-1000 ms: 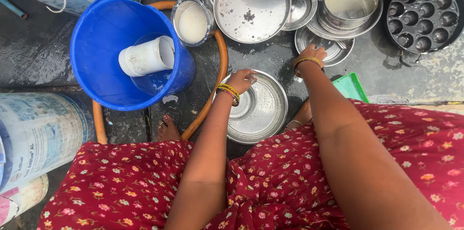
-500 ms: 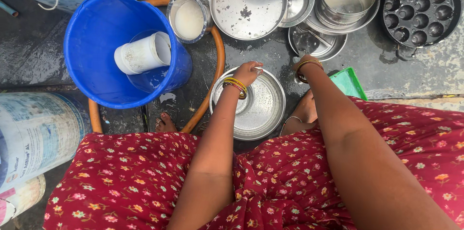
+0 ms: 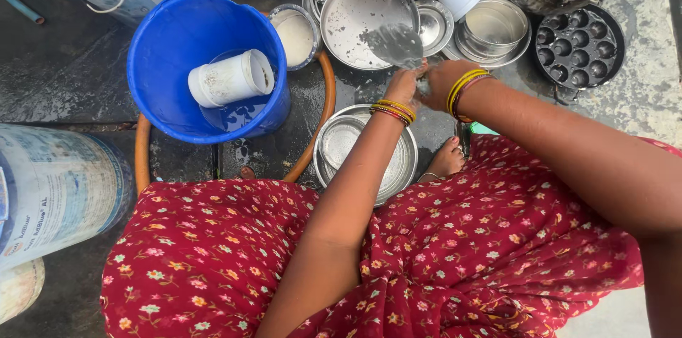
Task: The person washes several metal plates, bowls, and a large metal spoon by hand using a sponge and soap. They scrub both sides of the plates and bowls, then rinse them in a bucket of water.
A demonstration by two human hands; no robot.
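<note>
My left hand (image 3: 403,86) and my right hand (image 3: 437,82) meet above the wet ground, both closed on a small steel dish (image 3: 395,45) that is blurred by motion. The dish hangs in front of a large round steel plate (image 3: 355,8) in the pile of vessels. Yellow and red bangles circle both wrists. Below my left forearm, a steel plate (image 3: 398,167) with a smaller bowl (image 3: 339,140) in it lies on the ground. My foot (image 3: 447,160) shows beside it.
A blue bucket (image 3: 170,47) holding water and a white mug (image 3: 231,79) stands at left, ringed by an orange hose (image 3: 323,128). Stacked steel bowls (image 3: 494,25), a black dimpled pan (image 3: 579,47), a bowl of white liquid (image 3: 295,36) and a pale barrel (image 3: 50,189) surround me.
Both hands have lifted away from the plate on the ground and come together higher up, now gripping the small steel dish. The view has shifted slightly.
</note>
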